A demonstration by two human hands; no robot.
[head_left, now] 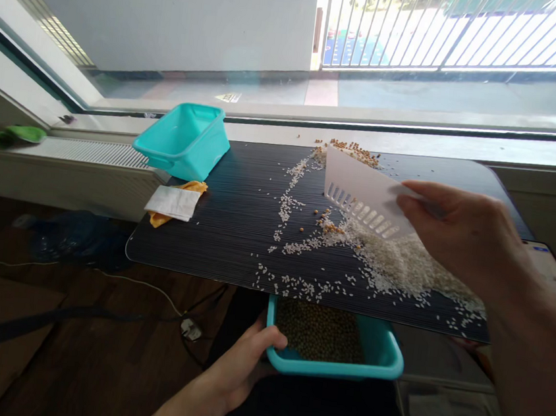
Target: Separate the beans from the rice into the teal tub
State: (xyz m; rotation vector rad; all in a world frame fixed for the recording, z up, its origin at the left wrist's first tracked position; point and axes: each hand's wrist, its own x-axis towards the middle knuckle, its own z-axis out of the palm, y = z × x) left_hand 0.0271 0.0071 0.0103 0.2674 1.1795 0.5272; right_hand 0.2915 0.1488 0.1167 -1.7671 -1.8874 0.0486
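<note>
My right hand [468, 238] pinches the edge of a thin white plastic slotted scraper [360, 187], tilted above the dark table [226, 229]. Below the scraper and my wrist spreads a heap of white rice [401, 264], partly hidden by my arm. Brown round grains like dried peas [356, 152] lie at the table's far edge, with a few more among the rice near the slots. My left hand [247, 357] grips the left rim of a turquoise plastic bin [340, 372], held just under the table's front edge. Many dried peas [319, 331] fill much of its bottom.
A second turquoise bin [185, 142] stands at the table's back left corner. Before it lie a white tissue [173, 202] and an orange cloth [160, 220]. A window [203, 21] and radiator [90, 150] are behind. Cables [190, 328] run across the floor at left.
</note>
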